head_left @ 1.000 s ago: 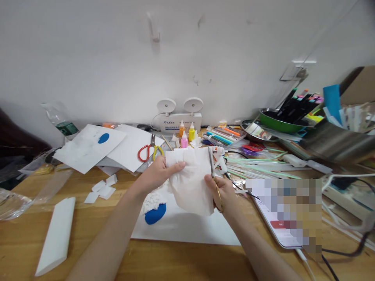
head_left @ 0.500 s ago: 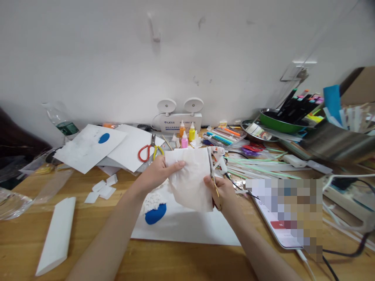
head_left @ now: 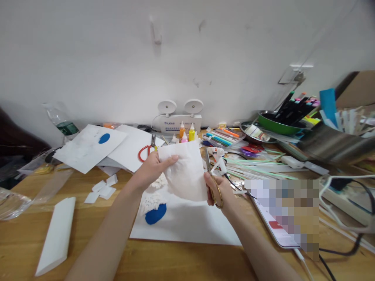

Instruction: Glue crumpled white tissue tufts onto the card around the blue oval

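Observation:
A white tissue-like sheet point(head_left: 184, 171) is pinched at its left side by my left hand point(head_left: 156, 166), thumb on top. My right hand point(head_left: 218, 193) is closed round gold-handled scissors point(head_left: 216, 191), their blades pointing up just off the sheet's right edge. Below lies a large white paper point(head_left: 187, 228) on the table. On its left part sit a blue oval patch point(head_left: 156, 214) and, partly covering it, a crumbly white clump point(head_left: 151, 202). More white bits show behind, partly hidden by my left hand and the sheet.
Red-handled pliers point(head_left: 145, 152) and small paint bottles point(head_left: 191, 132) stand behind my hands. A glue gun point(head_left: 217, 156) lies to the right, near a phone point(head_left: 272, 218) with a cable. Small white squares point(head_left: 100, 190) and a folded white roll point(head_left: 57, 234) lie on the left.
The sheet and my left hand have moved slightly left and up. The scissors, which overlapped the sheet's right edge, now stand a little apart from it.

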Motion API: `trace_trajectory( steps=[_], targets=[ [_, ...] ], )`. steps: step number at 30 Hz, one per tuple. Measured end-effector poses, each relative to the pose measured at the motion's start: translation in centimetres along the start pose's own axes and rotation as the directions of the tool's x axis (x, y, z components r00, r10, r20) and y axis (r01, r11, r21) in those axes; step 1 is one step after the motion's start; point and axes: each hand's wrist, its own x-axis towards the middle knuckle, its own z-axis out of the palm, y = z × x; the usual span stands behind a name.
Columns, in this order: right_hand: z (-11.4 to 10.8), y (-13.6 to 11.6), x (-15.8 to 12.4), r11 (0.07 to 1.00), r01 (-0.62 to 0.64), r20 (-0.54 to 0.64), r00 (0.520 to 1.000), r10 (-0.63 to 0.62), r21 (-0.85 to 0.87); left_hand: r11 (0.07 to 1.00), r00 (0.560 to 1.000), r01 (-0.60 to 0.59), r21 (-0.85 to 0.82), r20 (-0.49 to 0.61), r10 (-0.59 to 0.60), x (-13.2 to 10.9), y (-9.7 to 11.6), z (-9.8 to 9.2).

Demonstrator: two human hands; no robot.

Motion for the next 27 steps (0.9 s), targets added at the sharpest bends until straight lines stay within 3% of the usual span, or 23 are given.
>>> trace_trajectory(
  steps=[4,9,14,20,27],
  targets=[
    [-0.2,0.3,0.7,0.999,-0.004,0.054,0.999,0.002,0.034,0.999,0.993,-0.025,-0.033,-0.120,0.021,-0.1,0.3,-0.4],
    [-0.1,-0.3,0.9,0.992,0.113,0.142,0.983,-0.120,0.055,0.998,0.968,-0.023,-0.060,-0.250,0.007,-0.3,0.8,-1.0],
    [-0.3,0.2,1.1,0.983,0.181,0.192,0.964,-0.185,0.036,0.988,0.953,-0.047,-0.149,-0.303,0.000,-0.3,1.0,-1.6],
    [-1.0,0.4,0.6,0.959,0.279,0.403,0.883,-0.239,-0.043,0.952,0.947,-0.147,-0.270,-0.315,0.057,-0.4,1.3,-2.4],
    [-1.0,0.1,-0.2,0.959,0.274,0.551,0.813,-0.188,-0.077,0.945,0.924,-0.194,-0.264,-0.374,0.085,-0.4,1.4,-3.1]
  ],
)
